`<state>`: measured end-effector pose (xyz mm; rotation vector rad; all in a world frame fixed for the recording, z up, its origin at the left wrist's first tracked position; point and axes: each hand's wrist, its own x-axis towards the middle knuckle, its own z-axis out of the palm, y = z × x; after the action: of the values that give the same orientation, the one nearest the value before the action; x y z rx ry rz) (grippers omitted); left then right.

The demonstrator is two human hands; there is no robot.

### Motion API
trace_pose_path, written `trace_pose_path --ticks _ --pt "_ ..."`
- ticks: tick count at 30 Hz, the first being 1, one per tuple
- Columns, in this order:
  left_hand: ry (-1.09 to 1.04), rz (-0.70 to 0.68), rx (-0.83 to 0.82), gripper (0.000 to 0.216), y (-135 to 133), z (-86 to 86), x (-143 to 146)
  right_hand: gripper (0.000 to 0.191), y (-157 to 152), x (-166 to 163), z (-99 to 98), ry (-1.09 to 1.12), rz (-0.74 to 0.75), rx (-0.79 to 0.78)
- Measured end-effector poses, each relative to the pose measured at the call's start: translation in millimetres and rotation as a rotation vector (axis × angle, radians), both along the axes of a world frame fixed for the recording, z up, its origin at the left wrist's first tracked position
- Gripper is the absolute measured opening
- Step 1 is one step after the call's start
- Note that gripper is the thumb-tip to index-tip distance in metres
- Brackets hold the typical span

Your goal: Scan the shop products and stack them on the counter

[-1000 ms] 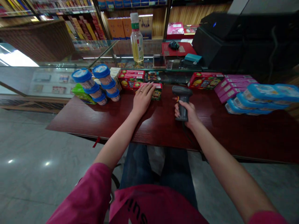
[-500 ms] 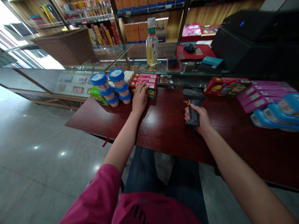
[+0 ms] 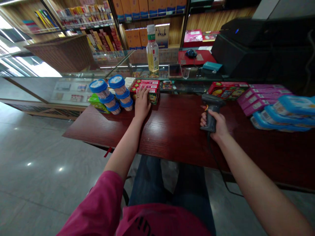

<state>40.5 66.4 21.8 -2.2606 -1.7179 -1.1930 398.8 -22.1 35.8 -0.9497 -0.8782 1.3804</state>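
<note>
My left hand [image 3: 142, 104] lies on a stack of red boxes [image 3: 153, 85] at the table's far edge, its fingers stretched out over their front. Left of it stand two stacks of small round tubs with blue lids [image 3: 117, 86], and a green pack [image 3: 97, 102] is partly behind them. My right hand [image 3: 219, 124] is wrapped round the grip of a dark grey barcode scanner [image 3: 211, 109], held above the table with its head toward the left. From its grip a black cable [image 3: 216, 160] hangs down past the table's front edge.
On the right of the brown table [image 3: 172, 131] are another red box [image 3: 227, 90], pink boxes [image 3: 263, 96] and blue-lidded flat containers [image 3: 283, 114]. Behind, a glass counter carries a drink bottle [image 3: 153, 49], a mouse [image 3: 191, 53] and a black machine [image 3: 246, 49].
The view has turned slightly right. My right hand has moved a little to the right with the barcode scanner. My left hand stays on the red boxes.
</note>
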Motion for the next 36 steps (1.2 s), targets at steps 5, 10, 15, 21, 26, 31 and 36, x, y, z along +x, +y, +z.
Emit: trace_pose_path --ticks 5,10,15,21,26,31,36 --pt "0.002 0.022 0.065 0.084 -8 5.9 5 0.033 -19 62 -0.1 -0.061 -0.054 0.007" --pt "0.091 -0.142 0.12 0.075 -23 14.6 58 0.036 -33 96 0.0 -0.066 -0.126 0.016" --pt "0.258 -0.508 0.09 0.073 -15 9.8 171 0.042 -31 89 -1.4 -0.019 -0.222 0.037" --pt "-0.002 -0.475 0.045 0.085 32 3.2 291 0.05 -25 92 -7.5 0.038 -0.266 0.032" --pt "-0.084 -0.413 0.005 0.082 66 -2.6 315 0.052 -19 97 -11.2 0.05 -0.248 0.031" --pt "-0.058 -0.404 0.041 0.05 66 -4.9 303 0.055 -22 95 -10.7 0.054 -0.266 0.036" --pt "-0.023 -0.408 0.041 0.053 56 -1.4 291 0.052 -32 93 -13.1 0.043 -0.277 0.062"
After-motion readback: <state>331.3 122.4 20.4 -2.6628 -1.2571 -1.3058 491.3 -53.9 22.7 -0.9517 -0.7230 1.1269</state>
